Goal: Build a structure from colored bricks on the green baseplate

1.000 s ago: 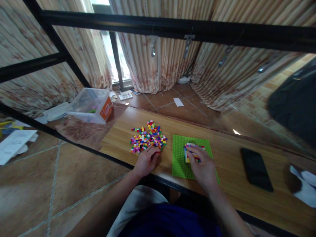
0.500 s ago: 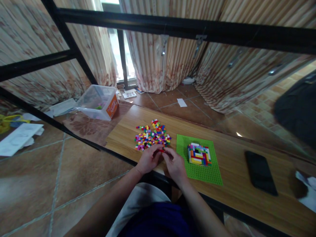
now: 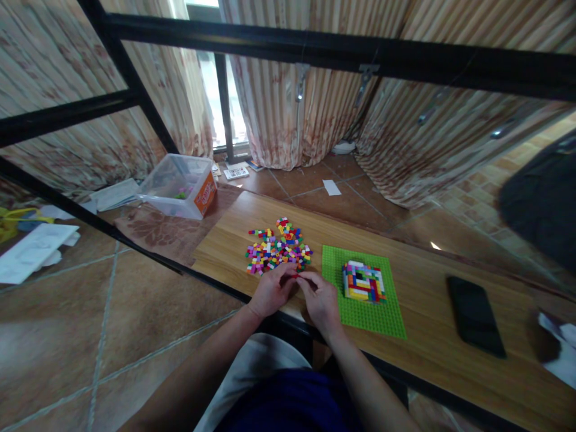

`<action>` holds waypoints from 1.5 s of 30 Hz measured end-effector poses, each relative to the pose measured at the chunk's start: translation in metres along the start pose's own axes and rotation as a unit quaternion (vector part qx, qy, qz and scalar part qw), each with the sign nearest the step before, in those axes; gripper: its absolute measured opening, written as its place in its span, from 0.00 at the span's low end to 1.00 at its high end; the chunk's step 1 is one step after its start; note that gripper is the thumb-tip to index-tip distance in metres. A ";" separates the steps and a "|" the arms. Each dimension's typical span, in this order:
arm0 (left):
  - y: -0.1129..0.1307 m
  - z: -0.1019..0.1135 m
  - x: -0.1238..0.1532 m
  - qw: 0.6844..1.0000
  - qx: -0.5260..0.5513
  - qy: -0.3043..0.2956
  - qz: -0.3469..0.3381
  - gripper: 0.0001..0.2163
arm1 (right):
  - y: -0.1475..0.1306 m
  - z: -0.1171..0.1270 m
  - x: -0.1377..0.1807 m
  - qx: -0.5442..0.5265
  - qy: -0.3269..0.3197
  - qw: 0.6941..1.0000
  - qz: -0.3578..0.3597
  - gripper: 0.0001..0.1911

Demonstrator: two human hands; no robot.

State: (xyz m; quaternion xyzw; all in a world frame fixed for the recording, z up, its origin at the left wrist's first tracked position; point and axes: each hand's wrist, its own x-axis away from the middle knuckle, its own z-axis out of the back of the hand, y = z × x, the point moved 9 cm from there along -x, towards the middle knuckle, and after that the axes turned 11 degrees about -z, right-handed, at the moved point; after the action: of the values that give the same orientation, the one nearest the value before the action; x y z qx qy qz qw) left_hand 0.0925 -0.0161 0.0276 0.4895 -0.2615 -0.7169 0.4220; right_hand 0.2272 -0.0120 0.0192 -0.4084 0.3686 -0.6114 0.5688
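Between the fingertips of both hands is a small red toy brick [image 3: 294,276], mostly covered by the fingers. My left hand [image 3: 272,292] pinches it from the left, and my right hand [image 3: 322,300] meets it from the right. Just beyond the hands lies a loose pile of small coloured bricks [image 3: 274,249]. To the right of my right hand is a green baseplate [image 3: 391,312]. On it stands a low, hollow block of multicoloured bricks [image 3: 364,282], with an opening in its top.
The wooden table [image 3: 423,282] carries a black phone [image 3: 476,315] at right and crumpled white paper [image 3: 560,348] at its far right. A clear plastic box [image 3: 175,186] sits on the floor at left. A black metal frame [image 3: 288,43] crosses overhead, before curtains.
The fingertips have shifted slightly around the red brick, and less of it shows now. Both hands stay in nearly the same place; the pile and baseplate are unchanged.
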 end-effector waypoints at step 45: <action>0.003 0.001 -0.004 0.996 -0.078 -0.013 -0.029 0.05 | 0.060 0.169 -0.046 -0.065 0.162 0.982 -0.076 0.17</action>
State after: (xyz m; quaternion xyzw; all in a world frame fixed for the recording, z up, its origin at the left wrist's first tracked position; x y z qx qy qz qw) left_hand 0.0936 -0.0141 0.0324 0.4529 -0.1957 -0.7534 0.4347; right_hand 0.4068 0.0312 0.0272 -0.3665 0.4625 -0.6858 0.4259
